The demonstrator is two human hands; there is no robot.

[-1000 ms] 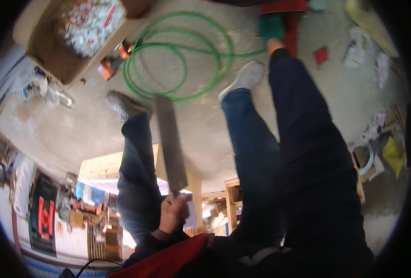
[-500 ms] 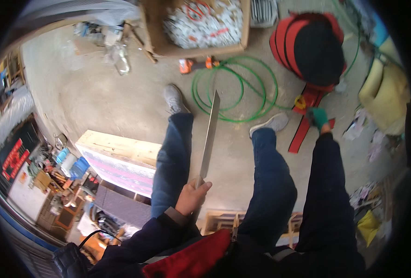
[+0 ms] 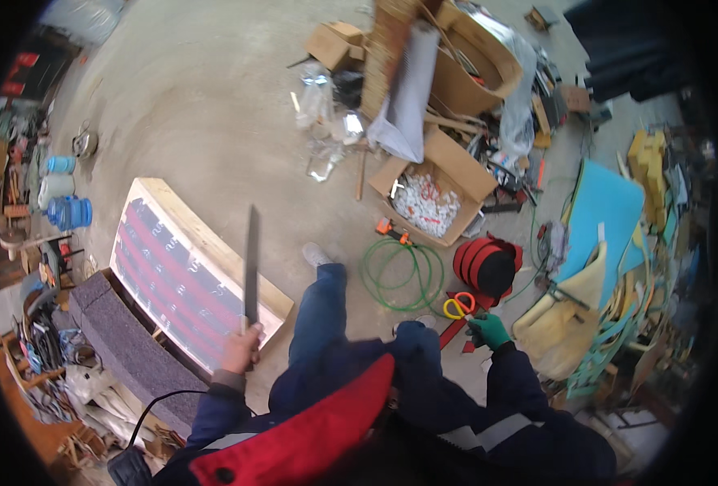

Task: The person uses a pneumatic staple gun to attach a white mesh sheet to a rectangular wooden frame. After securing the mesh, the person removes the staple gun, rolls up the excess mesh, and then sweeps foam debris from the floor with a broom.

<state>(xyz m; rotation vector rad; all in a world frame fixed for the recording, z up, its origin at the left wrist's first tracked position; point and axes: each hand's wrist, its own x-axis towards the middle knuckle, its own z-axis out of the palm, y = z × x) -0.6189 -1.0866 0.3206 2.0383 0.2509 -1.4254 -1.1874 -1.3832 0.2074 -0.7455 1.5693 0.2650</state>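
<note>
My bare left hand (image 3: 241, 350) is closed around the lower end of a long, narrow flat metal blade (image 3: 251, 259), which points away from me with nothing touching its tip. Beyond it stands a wood-edged block with a pink and grey striped face (image 3: 172, 283). A green glove covers my right hand (image 3: 488, 330), its fingers closed beside yellow-handled scissors (image 3: 449, 301). The handles stick out past the fingers, and the glove hides the blades. Red webbing (image 3: 453, 332) hangs or lies by that hand, below a large red and black roll (image 3: 472, 263).
A coil of green hose (image 3: 367, 275) lies on the floor near an orange power tool (image 3: 391, 230). Behind is a cardboard box (image 3: 472, 182) of small white pieces. Foam sheets (image 3: 606, 219) lean at right. A dark grey padded piece (image 3: 124, 348) sits at left.
My view has swung left and widened. The left hand has carried the blade leftward, near the striped block. The right hand has risen with the scissors, whose handles now show fully.
</note>
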